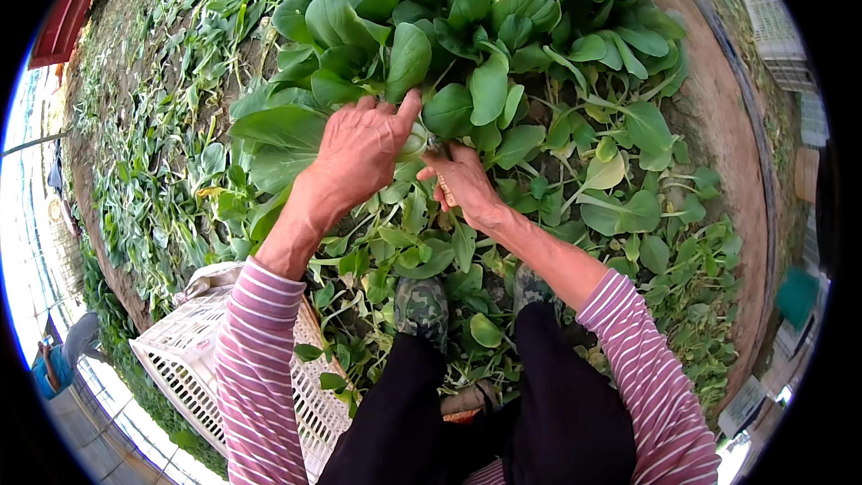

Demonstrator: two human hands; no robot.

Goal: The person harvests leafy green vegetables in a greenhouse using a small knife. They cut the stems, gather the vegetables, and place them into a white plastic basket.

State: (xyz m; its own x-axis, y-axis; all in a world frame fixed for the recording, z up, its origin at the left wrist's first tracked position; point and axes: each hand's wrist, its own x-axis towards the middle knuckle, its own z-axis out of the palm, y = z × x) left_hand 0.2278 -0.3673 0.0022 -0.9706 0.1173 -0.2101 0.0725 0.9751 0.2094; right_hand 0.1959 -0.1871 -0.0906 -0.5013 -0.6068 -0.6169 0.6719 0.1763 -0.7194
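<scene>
My left hand (367,145) grips a head of leafy greens (279,138), bok choy by its look; its broad leaves point left and its pale stem base (414,141) faces right. Close to that base is my right hand (465,178), closed on the wooden handle of a small tool (445,190), likely a knife. The blade is mostly hidden between the stem base and my fingers. Dense standing bok choy plants (471,20) rise just beyond both hands. Cut or fallen leaves (431,256) cover the soil beneath them.
A white plastic crate (195,350) stands at my lower left, with cloth on its rim. My camouflage-patterned shoes (421,306) are among loose leaves. A dark hose or pipe (747,81) runs along the bed's right edge. Another person (54,367) is at the far lower left.
</scene>
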